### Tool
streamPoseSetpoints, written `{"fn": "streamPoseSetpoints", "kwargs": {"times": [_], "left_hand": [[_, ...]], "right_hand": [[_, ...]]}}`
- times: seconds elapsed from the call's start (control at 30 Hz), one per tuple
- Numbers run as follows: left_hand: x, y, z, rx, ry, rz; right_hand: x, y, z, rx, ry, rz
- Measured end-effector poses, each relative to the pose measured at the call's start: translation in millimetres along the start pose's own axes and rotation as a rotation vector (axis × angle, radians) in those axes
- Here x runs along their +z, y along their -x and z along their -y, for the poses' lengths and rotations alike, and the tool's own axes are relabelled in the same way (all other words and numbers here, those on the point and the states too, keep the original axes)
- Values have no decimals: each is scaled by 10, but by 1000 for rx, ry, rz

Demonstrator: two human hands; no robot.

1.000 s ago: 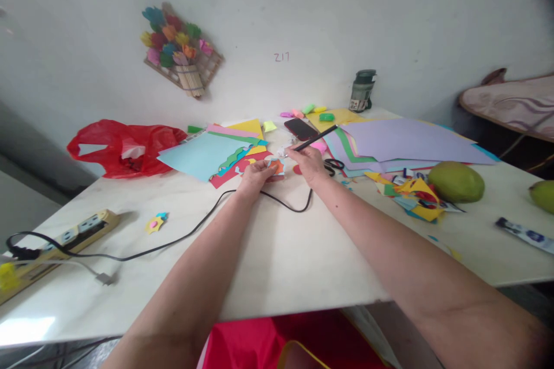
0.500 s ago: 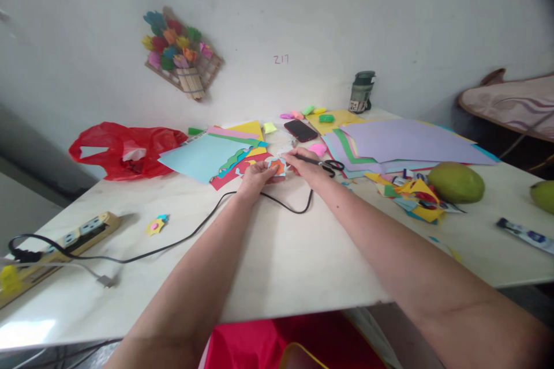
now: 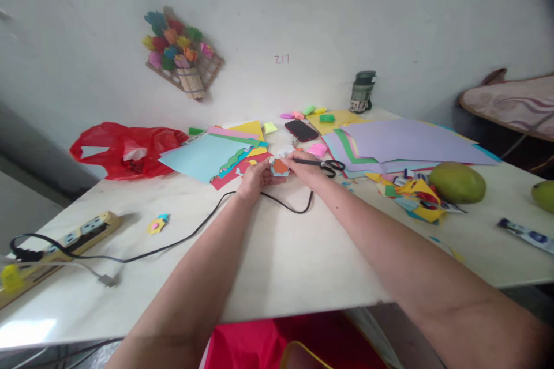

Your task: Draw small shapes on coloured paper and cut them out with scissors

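Above the table's middle, my left hand (image 3: 254, 180) grips a small paper cutout (image 3: 280, 168) with an orange middle and a pale blue, scalloped edge. The thumb and fingers are closed at its left side. My right hand (image 3: 303, 167) is closed at the cutout's right edge, pinching it; its fingertips are partly hidden. Black-handled scissors (image 3: 332, 167) lie right beside the right hand, their blades partly behind it. Beneath and left of the hands is a red paper sheet (image 3: 225, 176) with small scraps on it.
A black cable (image 3: 190, 236) runs from the power strip (image 3: 82, 236) to near my hands. Coloured paper stacks lie left and right (image 3: 402, 141). Also there: a phone (image 3: 300, 130), paper scraps (image 3: 418, 199), a green mango (image 3: 457, 183), a red plastic bag (image 3: 112, 150), a yellow paper flower (image 3: 156, 226).
The cutout has turned slightly in my hands, so more of its orange middle faces me. My right hand has shifted slightly down against its edge.
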State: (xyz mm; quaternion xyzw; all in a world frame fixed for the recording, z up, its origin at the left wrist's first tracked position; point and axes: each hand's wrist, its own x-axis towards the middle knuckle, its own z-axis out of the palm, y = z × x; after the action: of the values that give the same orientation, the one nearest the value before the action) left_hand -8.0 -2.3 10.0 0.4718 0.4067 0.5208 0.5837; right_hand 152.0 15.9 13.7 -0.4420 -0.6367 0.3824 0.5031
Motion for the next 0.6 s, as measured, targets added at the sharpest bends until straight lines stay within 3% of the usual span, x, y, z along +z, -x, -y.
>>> {"fn": "streamPoseSetpoints", "kwargs": {"times": [0.1, 0.33, 0.6], "left_hand": [[-6, -10, -12, -49, 29, -17], [4, 32, -10, -16, -40, 25], [-1, 30, 18, -1, -60, 0]], "right_hand": [[-6, -4, -17, -3, 63, -33], [-19, -1, -2, -24, 206, -82], [-17, 20, 82, 41, 175, -116]]}}
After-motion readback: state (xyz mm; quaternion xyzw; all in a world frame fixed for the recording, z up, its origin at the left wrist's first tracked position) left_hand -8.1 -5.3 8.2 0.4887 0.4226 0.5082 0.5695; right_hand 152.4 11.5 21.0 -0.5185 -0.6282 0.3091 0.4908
